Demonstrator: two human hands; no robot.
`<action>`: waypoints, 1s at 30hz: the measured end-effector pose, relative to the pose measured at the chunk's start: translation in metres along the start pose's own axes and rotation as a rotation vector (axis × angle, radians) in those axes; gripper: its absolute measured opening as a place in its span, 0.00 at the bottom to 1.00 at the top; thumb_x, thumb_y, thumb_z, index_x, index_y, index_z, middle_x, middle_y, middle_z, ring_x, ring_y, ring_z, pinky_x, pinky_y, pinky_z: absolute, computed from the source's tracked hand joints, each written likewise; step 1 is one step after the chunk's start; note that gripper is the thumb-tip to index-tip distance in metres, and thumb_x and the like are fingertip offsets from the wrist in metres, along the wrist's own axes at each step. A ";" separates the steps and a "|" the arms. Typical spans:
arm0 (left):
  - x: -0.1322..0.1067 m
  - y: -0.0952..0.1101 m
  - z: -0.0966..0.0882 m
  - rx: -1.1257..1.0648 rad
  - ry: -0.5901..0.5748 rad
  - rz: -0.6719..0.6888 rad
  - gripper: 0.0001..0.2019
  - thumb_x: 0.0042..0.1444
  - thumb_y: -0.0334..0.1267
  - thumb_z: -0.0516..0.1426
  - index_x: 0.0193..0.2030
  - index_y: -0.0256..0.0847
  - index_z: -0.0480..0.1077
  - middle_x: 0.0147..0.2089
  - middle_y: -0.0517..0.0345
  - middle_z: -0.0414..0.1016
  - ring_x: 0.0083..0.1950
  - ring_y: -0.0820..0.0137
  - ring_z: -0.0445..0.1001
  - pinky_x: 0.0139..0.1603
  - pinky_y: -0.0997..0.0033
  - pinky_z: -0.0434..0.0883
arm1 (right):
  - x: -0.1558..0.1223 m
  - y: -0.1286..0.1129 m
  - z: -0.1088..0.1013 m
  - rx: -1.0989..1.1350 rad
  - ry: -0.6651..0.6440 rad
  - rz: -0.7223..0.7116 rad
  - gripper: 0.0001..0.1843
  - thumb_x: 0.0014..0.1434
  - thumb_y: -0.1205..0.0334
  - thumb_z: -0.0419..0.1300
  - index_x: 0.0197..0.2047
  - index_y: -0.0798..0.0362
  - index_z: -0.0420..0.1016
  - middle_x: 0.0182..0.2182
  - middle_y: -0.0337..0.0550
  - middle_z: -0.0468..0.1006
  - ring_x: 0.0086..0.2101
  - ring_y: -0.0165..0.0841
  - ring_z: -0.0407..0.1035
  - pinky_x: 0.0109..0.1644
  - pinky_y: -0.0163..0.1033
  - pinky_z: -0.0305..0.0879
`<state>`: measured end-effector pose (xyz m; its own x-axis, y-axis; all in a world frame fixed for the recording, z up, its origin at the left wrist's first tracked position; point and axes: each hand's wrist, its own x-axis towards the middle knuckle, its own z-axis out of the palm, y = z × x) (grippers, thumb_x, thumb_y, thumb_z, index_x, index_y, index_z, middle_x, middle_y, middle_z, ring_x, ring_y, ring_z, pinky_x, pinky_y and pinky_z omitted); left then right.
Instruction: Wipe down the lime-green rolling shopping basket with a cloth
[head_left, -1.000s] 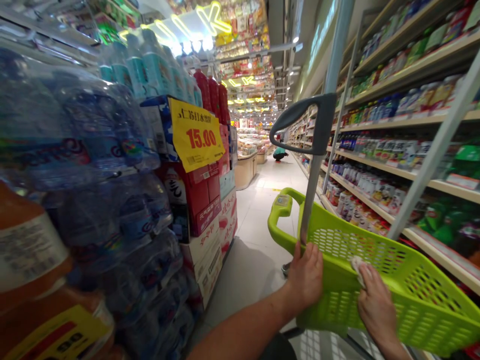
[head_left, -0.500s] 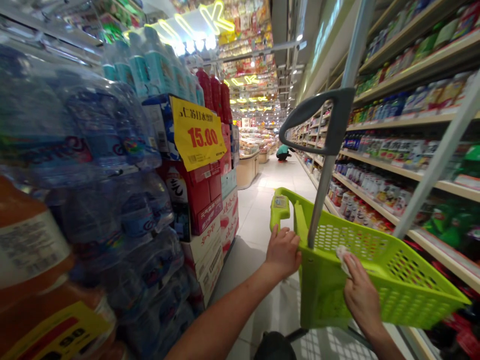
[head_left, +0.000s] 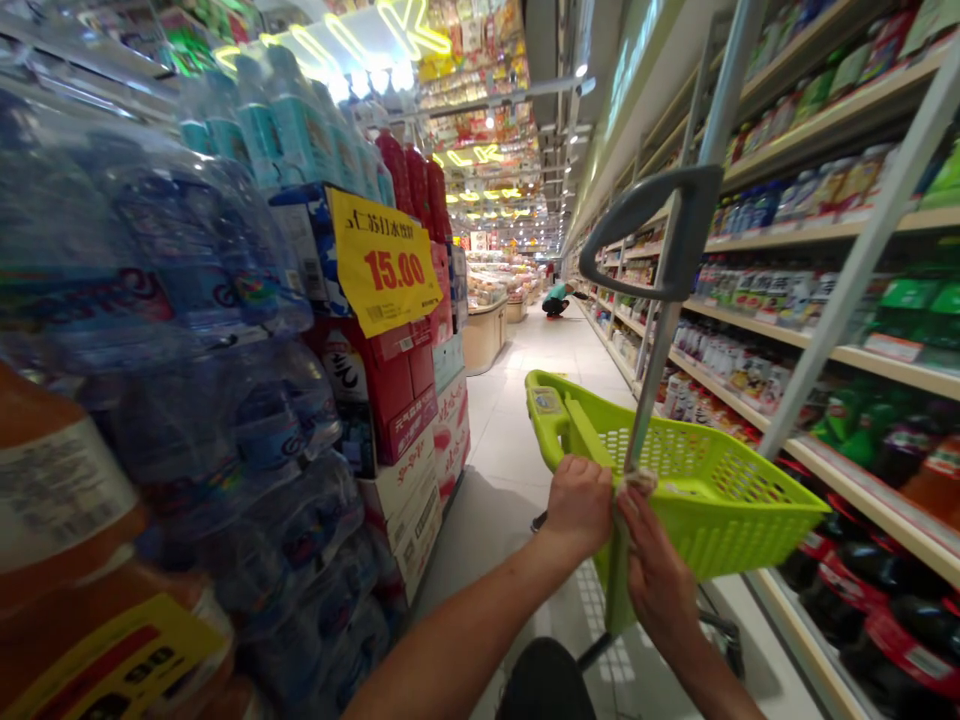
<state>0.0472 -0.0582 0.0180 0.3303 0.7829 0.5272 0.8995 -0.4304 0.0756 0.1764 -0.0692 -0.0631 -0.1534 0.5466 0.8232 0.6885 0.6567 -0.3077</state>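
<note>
A lime-green plastic shopping basket point(head_left: 720, 490) on a wheeled frame stands in the aisle in front of me, its grey pull handle point(head_left: 652, 225) raised on two metal poles. My left hand point(head_left: 579, 503) is closed on the basket's near corner rim. Right beside it, my right hand point(head_left: 654, 570) presses a small white cloth point(head_left: 636, 484) against the same corner at the foot of the pole, fingers closed around the cloth.
Stacked shrink-wrapped water bottles point(head_left: 187, 330) and red cartons with a yellow 15.00 price sign point(head_left: 384, 262) crowd the left. Shelves of drinks point(head_left: 825, 300) line the right. A person point(head_left: 556, 298) crouches far down the tiled aisle.
The basket has swung round to the right. My left hand shifted along the rim to the near corner, and my right hand slid the cloth from the side wall to that corner.
</note>
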 end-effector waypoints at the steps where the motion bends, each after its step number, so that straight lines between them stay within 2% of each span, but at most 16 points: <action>1: 0.000 0.001 -0.001 -0.027 -0.008 0.019 0.06 0.53 0.34 0.48 0.35 0.39 0.65 0.35 0.55 0.71 0.42 0.66 0.67 0.49 0.64 0.62 | 0.003 -0.007 -0.002 0.030 0.008 -0.008 0.32 0.51 0.76 0.42 0.60 0.50 0.53 0.58 0.43 0.57 0.57 0.36 0.52 0.59 0.48 0.53; 4: 0.000 -0.006 -0.009 -0.102 -0.025 0.069 0.12 0.53 0.37 0.49 0.44 0.40 0.64 0.43 0.54 0.71 0.47 0.66 0.67 0.51 0.62 0.61 | 0.016 -0.011 -0.011 0.060 0.027 -0.002 0.32 0.51 0.76 0.43 0.59 0.49 0.56 0.56 0.43 0.60 0.56 0.36 0.54 0.60 0.47 0.53; 7: 0.001 -0.024 -0.016 -0.084 -0.034 0.041 0.24 0.48 0.45 0.54 0.52 0.39 0.59 0.56 0.50 0.62 0.59 0.59 0.56 0.59 0.53 0.52 | 0.026 0.000 -0.017 0.039 0.046 0.002 0.30 0.51 0.76 0.44 0.56 0.49 0.61 0.53 0.44 0.64 0.55 0.35 0.56 0.59 0.48 0.54; 10: 0.002 -0.032 -0.015 -0.059 -0.084 0.097 0.26 0.45 0.46 0.57 0.50 0.37 0.60 0.55 0.49 0.63 0.61 0.58 0.54 0.61 0.53 0.48 | 0.026 -0.004 -0.018 0.043 0.062 0.030 0.29 0.51 0.78 0.43 0.55 0.51 0.63 0.53 0.46 0.66 0.54 0.34 0.58 0.58 0.46 0.56; 15: -0.001 -0.013 -0.008 -0.039 -0.031 0.133 0.21 0.45 0.41 0.58 0.46 0.36 0.64 0.49 0.49 0.68 0.56 0.60 0.60 0.58 0.59 0.54 | 0.029 -0.030 -0.028 0.086 -0.006 -0.027 0.31 0.48 0.79 0.44 0.55 0.50 0.62 0.53 0.43 0.66 0.54 0.32 0.57 0.58 0.44 0.56; 19: -0.004 -0.007 -0.011 -0.091 -0.036 0.196 0.22 0.47 0.45 0.57 0.48 0.40 0.63 0.51 0.51 0.68 0.56 0.62 0.61 0.59 0.57 0.52 | 0.032 -0.009 -0.057 0.015 0.037 -0.013 0.27 0.48 0.77 0.45 0.49 0.52 0.68 0.47 0.45 0.71 0.50 0.33 0.63 0.55 0.45 0.60; 22: -0.003 -0.012 -0.013 -0.087 -0.071 0.153 0.31 0.46 0.52 0.56 0.55 0.41 0.57 0.60 0.48 0.58 0.61 0.59 0.54 0.61 0.50 0.46 | 0.029 0.005 -0.073 -0.045 0.083 0.033 0.26 0.47 0.77 0.45 0.46 0.52 0.70 0.45 0.44 0.73 0.47 0.33 0.66 0.52 0.45 0.63; 25: -0.003 -0.008 -0.011 -0.066 -0.068 0.090 0.35 0.46 0.54 0.55 0.58 0.37 0.54 0.63 0.44 0.53 0.64 0.57 0.48 0.61 0.47 0.44 | 0.024 -0.011 -0.075 -0.058 0.065 0.024 0.29 0.45 0.78 0.45 0.49 0.52 0.68 0.49 0.44 0.70 0.50 0.32 0.63 0.54 0.44 0.62; 28: -0.007 0.000 -0.012 -0.080 -0.078 0.162 0.31 0.48 0.50 0.54 0.57 0.38 0.55 0.62 0.46 0.54 0.64 0.59 0.48 0.62 0.51 0.44 | 0.022 -0.034 -0.074 -0.072 0.001 -0.045 0.30 0.46 0.78 0.44 0.51 0.52 0.66 0.51 0.45 0.68 0.52 0.33 0.60 0.55 0.44 0.59; 30: -0.011 0.000 -0.016 -0.092 -0.091 0.218 0.29 0.50 0.47 0.53 0.57 0.39 0.55 0.62 0.49 0.54 0.64 0.62 0.50 0.62 0.53 0.44 | 0.020 -0.035 -0.081 -0.130 0.014 -0.037 0.28 0.48 0.78 0.44 0.50 0.52 0.67 0.50 0.45 0.69 0.52 0.34 0.60 0.55 0.46 0.58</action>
<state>0.0391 -0.0742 0.0253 0.5416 0.7024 0.4619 0.7757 -0.6294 0.0474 0.2067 -0.1228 0.0026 -0.1716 0.5152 0.8397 0.7688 0.6030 -0.2129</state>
